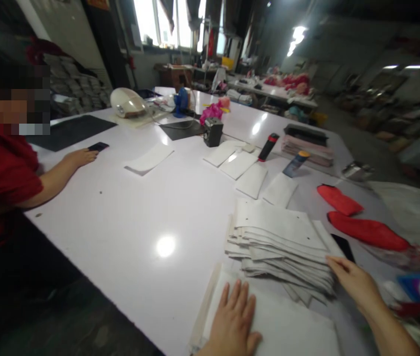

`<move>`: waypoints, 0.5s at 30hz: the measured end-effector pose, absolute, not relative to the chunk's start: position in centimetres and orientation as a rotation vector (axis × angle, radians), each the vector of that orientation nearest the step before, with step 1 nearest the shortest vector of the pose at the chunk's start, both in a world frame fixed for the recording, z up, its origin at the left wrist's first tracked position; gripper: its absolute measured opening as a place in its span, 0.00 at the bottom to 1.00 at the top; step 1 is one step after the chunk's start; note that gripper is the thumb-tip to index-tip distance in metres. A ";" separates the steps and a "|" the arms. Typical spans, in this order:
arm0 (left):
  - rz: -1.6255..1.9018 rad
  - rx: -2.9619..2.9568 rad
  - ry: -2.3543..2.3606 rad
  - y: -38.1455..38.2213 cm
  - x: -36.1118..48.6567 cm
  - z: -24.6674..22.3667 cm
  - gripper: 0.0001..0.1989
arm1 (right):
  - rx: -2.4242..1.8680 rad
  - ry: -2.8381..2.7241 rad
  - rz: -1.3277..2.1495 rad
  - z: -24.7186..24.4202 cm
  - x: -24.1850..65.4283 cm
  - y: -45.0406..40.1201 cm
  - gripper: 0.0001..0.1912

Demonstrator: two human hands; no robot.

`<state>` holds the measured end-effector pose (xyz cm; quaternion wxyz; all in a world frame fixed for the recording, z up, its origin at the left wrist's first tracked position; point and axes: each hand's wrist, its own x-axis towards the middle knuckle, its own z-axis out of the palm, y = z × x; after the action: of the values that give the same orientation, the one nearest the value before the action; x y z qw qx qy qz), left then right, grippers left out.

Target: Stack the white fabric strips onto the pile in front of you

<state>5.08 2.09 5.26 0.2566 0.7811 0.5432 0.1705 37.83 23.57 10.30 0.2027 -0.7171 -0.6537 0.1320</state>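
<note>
My left hand point(234, 316) lies flat, fingers slightly spread, on a white sheet point(291, 329) at the near edge of the table. Under that sheet's left side a beige edge shows. Just beyond it rises an uneven stack of white sheets point(272, 225), marked with small dark dots on top; whether they are cloth or paper I cannot tell. At the stack's right corner, my right hand point(356, 282) pinches the edge of a sheet between thumb and fingers. A dark phone-like slab point(343, 247) lies beside the stack, close to that hand.
Smaller white pieces point(252, 180) lie in a row beyond the stack, near a black-and-red cylinder point(268, 147) and a blue can point(296, 164). Red cloth items point(367, 231) lie at right. A person in a red sleeve point(5, 168) rests a hand on a phone point(98, 147) at left.
</note>
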 end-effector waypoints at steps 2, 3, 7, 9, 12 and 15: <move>0.417 2.094 1.473 2.6 5.2 5.1 0.37 | -2.062 -1.789 0.356 10.8 39.7 25.3 0.22; 0.406 2.101 1.474 2.8 5.2 5.0 0.36 | -2.088 -1.787 0.354 11.0 40.2 26.1 0.20; 0.489 2.227 1.495 2.9 5.1 3.9 0.33 | -2.171 -1.841 0.361 11.2 39.4 29.2 0.13; 0.601 2.296 1.536 2.5 4.8 3.6 0.31 | -2.229 -1.849 0.391 11.2 38.4 30.5 0.11; 0.822 2.272 1.597 2.0 3.7 4.0 0.27 | -2.320 -1.809 0.481 11.6 37.3 32.0 0.12; 0.969 1.968 1.671 2.2 1.9 5.4 0.22 | -2.308 -1.754 0.588 13.0 36.2 32.7 0.11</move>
<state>1.93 2.18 5.41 0.1908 0.7007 0.5947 0.3450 36.25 32.73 13.01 0.0914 -0.7770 -0.5905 0.1979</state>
